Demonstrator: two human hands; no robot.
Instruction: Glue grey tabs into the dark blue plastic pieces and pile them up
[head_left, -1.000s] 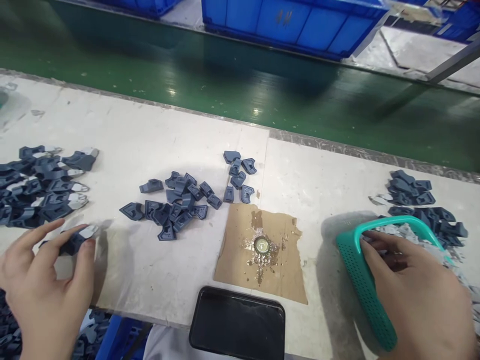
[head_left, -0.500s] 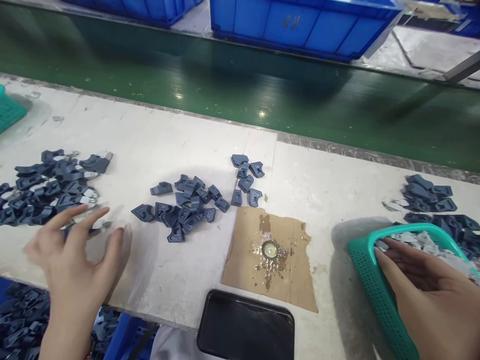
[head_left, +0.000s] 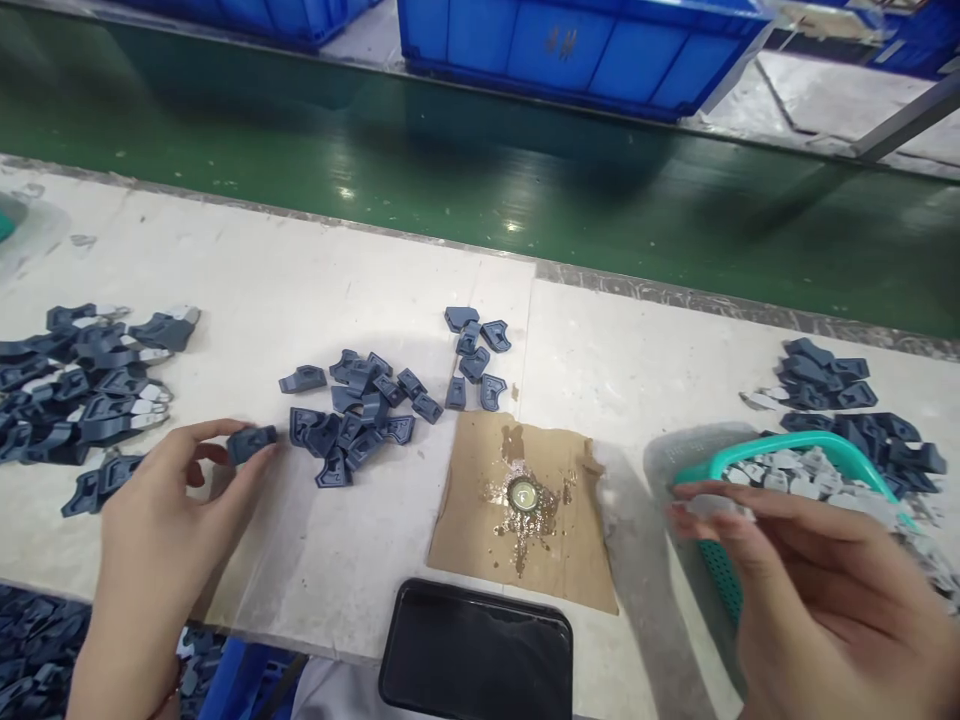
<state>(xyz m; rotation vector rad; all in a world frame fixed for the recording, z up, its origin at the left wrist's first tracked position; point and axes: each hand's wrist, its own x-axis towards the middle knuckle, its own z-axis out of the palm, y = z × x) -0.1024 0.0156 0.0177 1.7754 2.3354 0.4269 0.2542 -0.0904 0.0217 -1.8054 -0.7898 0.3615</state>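
Observation:
Pinched between the thumb and fingers of my left hand [head_left: 180, 490] is a small dark blue-grey plastic part [head_left: 250, 443], just left of a loose pile of like parts [head_left: 360, 400]. My right hand [head_left: 840, 580] grips a small translucent whitish plastic piece [head_left: 716, 506] by its fingertips, over the near left rim of a green basket [head_left: 817, 440]. Many light grey pieces [head_left: 795, 475] fill that basket. On a brown cardboard sheet [head_left: 457, 530] between my hands, a small round cap [head_left: 523, 494] sits amid wet splashes.
Dark parts with whitish tips [head_left: 97, 370] are heaped at left, and more dark parts [head_left: 832, 375] lie behind the basket. A black phone [head_left: 476, 650] rests at the table's front edge. Beyond the table runs a green belt [head_left: 450, 160], with blue crates [head_left: 585, 50] behind it.
My left hand has moved right and closed on a dark part from the pile's left side. My right hand has come up out of the basket, holding a whitish piece.

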